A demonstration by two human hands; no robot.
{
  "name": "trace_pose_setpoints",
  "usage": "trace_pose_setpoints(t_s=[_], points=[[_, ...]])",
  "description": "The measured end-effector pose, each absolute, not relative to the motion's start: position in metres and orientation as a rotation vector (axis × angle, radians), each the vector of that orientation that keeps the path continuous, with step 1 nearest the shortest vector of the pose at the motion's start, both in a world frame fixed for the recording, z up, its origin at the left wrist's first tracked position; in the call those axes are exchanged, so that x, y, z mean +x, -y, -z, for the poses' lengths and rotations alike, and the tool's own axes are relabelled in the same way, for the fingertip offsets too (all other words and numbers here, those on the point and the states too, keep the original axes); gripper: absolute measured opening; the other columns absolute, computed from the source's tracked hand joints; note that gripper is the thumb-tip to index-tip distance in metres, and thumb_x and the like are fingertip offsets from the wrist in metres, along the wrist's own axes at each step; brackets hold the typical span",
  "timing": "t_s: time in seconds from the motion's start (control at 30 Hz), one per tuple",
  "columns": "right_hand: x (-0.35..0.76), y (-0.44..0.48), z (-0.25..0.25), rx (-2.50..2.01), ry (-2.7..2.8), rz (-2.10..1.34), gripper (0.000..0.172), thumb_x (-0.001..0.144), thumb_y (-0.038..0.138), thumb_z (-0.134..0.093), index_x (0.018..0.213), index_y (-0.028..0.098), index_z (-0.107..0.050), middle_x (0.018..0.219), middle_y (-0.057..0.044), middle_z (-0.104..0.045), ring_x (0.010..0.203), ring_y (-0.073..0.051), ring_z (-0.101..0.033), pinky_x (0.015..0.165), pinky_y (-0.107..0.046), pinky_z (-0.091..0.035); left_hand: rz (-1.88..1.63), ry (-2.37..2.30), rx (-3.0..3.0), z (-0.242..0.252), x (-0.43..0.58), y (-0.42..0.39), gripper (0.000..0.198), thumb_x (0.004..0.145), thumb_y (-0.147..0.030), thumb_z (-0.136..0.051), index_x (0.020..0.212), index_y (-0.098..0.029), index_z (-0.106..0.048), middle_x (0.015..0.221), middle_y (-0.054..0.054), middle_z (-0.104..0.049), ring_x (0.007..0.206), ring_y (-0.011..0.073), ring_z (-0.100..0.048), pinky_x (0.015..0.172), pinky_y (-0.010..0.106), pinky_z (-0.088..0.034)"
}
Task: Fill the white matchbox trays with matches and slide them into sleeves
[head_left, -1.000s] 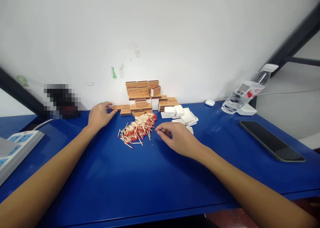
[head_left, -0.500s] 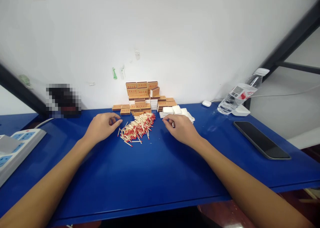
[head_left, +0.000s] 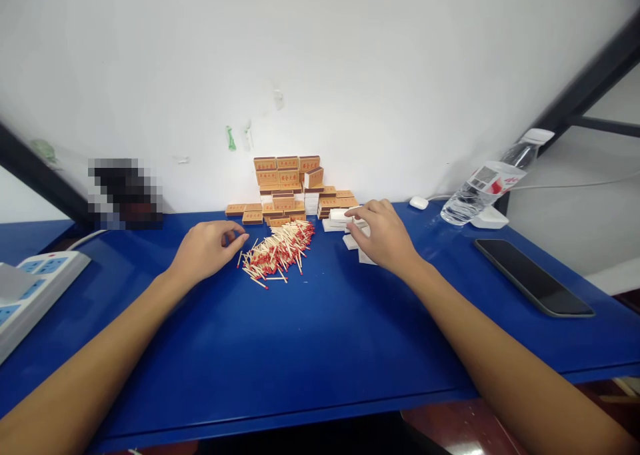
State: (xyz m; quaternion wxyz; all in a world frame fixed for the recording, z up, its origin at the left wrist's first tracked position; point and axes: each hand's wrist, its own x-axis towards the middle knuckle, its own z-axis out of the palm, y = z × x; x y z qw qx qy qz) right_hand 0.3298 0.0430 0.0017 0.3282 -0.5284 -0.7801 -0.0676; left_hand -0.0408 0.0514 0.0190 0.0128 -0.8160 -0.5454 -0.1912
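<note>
Loosely curled beside the left edge of a heap of red-tipped matches (head_left: 277, 254), my left hand (head_left: 204, 250) has a small gap between thumb and index finger, and nothing shows in it. My right hand (head_left: 387, 238) is over the white matchbox trays (head_left: 341, 218), thumb and fingers apart; whether it touches them I cannot tell, since it covers part of them. Orange matchboxes (head_left: 278, 176) are stacked against the wall behind the heap.
A power strip (head_left: 50, 288) lies at the left. To the right are a black phone (head_left: 533, 278), a tilted water bottle (head_left: 493, 178), a small white case (head_left: 419, 203) and a white cable. The blue table (head_left: 280, 375) ends at a wall (head_left: 375, 75).
My right hand has moved right and its fingers have parted over the white trays. More of the trays near it shows. My left hand has stayed beside the matches.
</note>
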Motion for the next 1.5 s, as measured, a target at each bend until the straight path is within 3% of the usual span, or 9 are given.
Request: trace_pose_setpoints(t_s=[0.1,0.33,0.5,0.73,0.9,1.0,1.23,1.37,1.5], points=[[0.331,-0.051,0.008,-1.376,2.082,0.278,0.029,0.096,0.025,-0.055,0.116,0.016,-0.075,0.109,-0.016,-0.067,0.104,-0.033,-0.052,0.088,-0.045,-0.042,0.593,1.672,-2.559,-0.019,-0.040,-0.051,0.030,0.094,-0.046,-0.058,0.100,-0.023,-0.077,0.081,0.002,-0.074,0.072,0.0184,-0.064,0.067,0.030,-0.043],[0.328,-0.065,0.016,-1.344,2.064,0.269,0.016,0.095,0.022,-0.059,0.095,0.021,-0.075,0.100,-0.012,-0.067,0.100,-0.030,-0.051,0.086,-0.044,-0.043,0.596,1.569,-2.567,-0.020,-0.037,-0.048,0.028,0.096,-0.044,-0.058,0.100,-0.022,-0.076,0.083,0.003,-0.074,0.073,0.0189,-0.064,0.068,0.031,-0.044],[0.321,-0.054,0.004,-1.300,2.003,0.246,0.014,0.096,0.024,-0.059,0.096,0.020,-0.073,0.105,-0.013,-0.062,0.103,-0.030,-0.051,0.091,-0.046,-0.045,0.673,1.402,-2.566,-0.022,-0.031,-0.040,0.028,0.099,-0.041,-0.057,0.101,-0.020,-0.075,0.085,0.004,-0.073,0.074,0.0179,-0.064,0.071,0.032,-0.046],[0.278,0.012,-0.018,-0.953,2.413,-0.446,0.010,0.094,0.018,-0.062,0.093,0.021,-0.071,0.097,-0.005,-0.061,0.097,-0.020,-0.058,0.087,-0.033,-0.046,0.831,1.131,-2.706,-0.034,-0.008,-0.012,0.029,0.099,-0.043,-0.058,0.101,-0.020,-0.075,0.075,0.001,-0.069,0.070,0.0156,-0.062,0.066,0.030,-0.045],[0.256,0.032,-0.020,-0.883,2.449,-0.718,0.009,0.091,0.017,-0.066,0.093,0.020,-0.074,0.094,-0.002,-0.060,0.081,-0.013,-0.057,0.073,-0.027,-0.045,0.381,1.159,-3.019,-0.047,0.009,0.018,0.048,0.080,-0.067,-0.072,0.095,-0.021,-0.072,0.079,0.001,-0.071,0.066,0.0181,-0.064,0.059,0.031,-0.042],[0.257,0.022,-0.021,-1.042,2.298,-0.653,0.010,0.092,0.025,-0.066,0.090,0.020,-0.075,0.083,0.000,-0.060,0.072,-0.012,-0.055,0.066,-0.027,-0.041,0.120,1.239,-2.937,-0.048,0.014,0.030,0.063,0.074,-0.078,-0.070,0.099,-0.020,-0.071,0.081,0.004,-0.073,0.070,0.0251,-0.068,0.060,0.034,-0.042],[0.243,-0.009,-0.014,-1.620,2.120,-0.472,0.026,0.083,0.045,-0.073,0.076,0.020,-0.072,0.070,-0.001,-0.065,0.063,-0.015,-0.055,0.058,-0.030,-0.035,0.031,1.259,-2.891,-0.036,0.020,0.037,0.053,0.090,-0.071,-0.058,0.098,-0.019,-0.068,0.088,0.008,-0.075,0.076,0.0279,-0.071,0.063,0.037,-0.045],[0.227,-0.012,-0.005,-1.675,2.117,-0.387,0.023,0.077,0.042,-0.075,0.075,0.019,-0.069,0.076,-0.005,-0.068,0.069,-0.019,-0.058,0.060,-0.031,-0.034,0.056,1.278,-2.884,-0.030,0.019,0.034,0.048,0.088,-0.066,-0.062,0.102,-0.020,-0.069,0.092,0.007,-0.075,0.078,0.0290,-0.072,0.062,0.037,-0.045],[0.225,-0.014,-0.002,-1.655,2.151,-0.440,0.012,0.078,0.028,-0.070,0.069,0.021,-0.068,0.066,-0.001,-0.066,0.062,-0.016,-0.056,0.058,-0.030,-0.034,0.063,1.283,-2.922,-0.030,0.018,0.031,0.046,0.086,-0.064,-0.066,0.100,-0.021,-0.069,0.089,0.006,-0.074,0.077,0.0279,-0.071,0.061,0.036,-0.044]])
